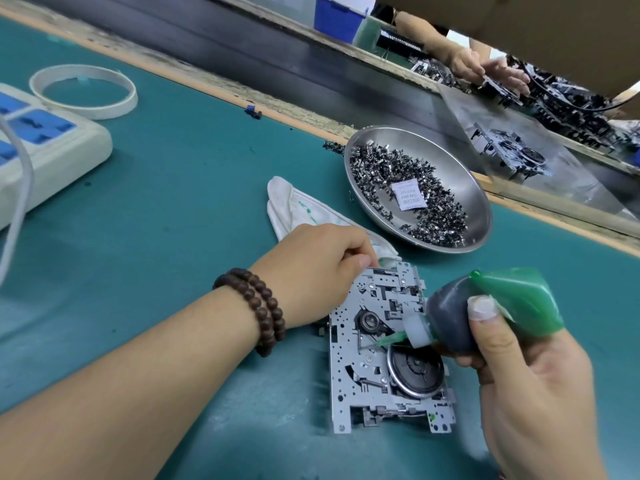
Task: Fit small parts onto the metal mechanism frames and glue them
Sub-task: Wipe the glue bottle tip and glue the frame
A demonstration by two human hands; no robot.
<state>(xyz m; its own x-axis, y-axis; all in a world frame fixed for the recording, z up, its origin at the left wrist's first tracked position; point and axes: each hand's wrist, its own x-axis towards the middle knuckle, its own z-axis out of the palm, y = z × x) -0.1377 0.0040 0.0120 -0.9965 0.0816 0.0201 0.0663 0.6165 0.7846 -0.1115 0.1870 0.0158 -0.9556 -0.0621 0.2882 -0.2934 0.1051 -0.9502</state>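
Grey metal frame (388,355) flat, glue bottle (485,310) tilted above

This is a factory assembly line, a bench station for small mechanical work. A teal work mat (173,188) covers the bench, and beyond the gripped glue bottle (485,310) sits a steel dish (478,202) heaped with tiny metal parts (398,168). Farther out from that grip a dark conveyor belt (277,50) runs past, carrying a finished mechanism (509,154). Across it another worker's hand (485,67) handles a pile of similar frames (568,105) (a blue bin (341,15) stands behind). A power strip (41,140) lies far left of the grip.
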